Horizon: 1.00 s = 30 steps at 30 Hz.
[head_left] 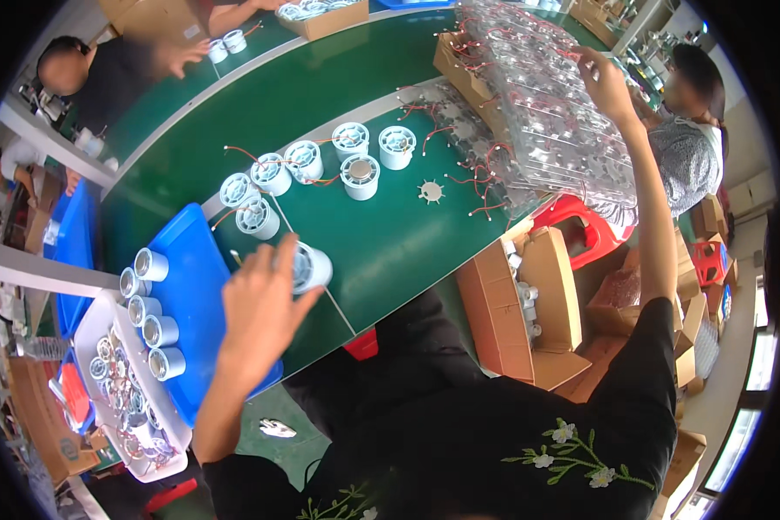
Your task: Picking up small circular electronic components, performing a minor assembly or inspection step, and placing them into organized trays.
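Observation:
My left hand (260,303) curls its fingers and thumb around a light-blue cylindrical housing (314,267) near the front edge of the green table. Raised at the far right, my right hand (605,85) is over a stack of clear plastic trays (555,104) holding parts with red wires. Its fingertips are pinched at the stack's top; whatever they hold is too small to make out. Several similar housings (304,162) stand beyond my left hand, some with wires. One housing (360,176) has a round metal piece on top. A flat toothed disc (431,191) lies nearby.
A blue tray (201,286) at left carries several housings along its edge. Beside it sits a white bin (104,433) of wired parts. Open cardboard boxes (503,303) and a red stool (581,230) stand right. Co-workers sit across the table and at right.

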Each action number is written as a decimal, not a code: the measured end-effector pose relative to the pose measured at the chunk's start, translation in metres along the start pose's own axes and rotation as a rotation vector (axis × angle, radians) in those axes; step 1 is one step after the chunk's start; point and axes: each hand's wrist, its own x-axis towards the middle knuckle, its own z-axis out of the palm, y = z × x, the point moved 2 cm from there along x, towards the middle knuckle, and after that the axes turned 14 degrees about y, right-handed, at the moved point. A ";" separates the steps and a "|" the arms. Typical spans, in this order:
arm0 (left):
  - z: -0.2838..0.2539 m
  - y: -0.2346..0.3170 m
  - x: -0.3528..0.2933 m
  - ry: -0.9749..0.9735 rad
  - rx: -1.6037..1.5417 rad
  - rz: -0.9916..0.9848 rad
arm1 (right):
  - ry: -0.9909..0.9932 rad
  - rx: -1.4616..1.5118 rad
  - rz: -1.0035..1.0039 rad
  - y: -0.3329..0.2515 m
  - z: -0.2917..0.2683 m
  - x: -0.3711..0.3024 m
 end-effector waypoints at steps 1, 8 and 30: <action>0.009 0.010 -0.010 -0.071 0.003 0.016 | -0.088 -0.056 -0.086 0.031 0.027 0.012; 0.034 0.026 -0.060 0.109 -0.238 -0.077 | -0.420 -0.401 -0.181 0.092 0.099 0.044; 0.090 0.006 -0.105 0.489 -0.513 -0.364 | 0.397 -1.413 -1.062 0.010 -0.005 0.062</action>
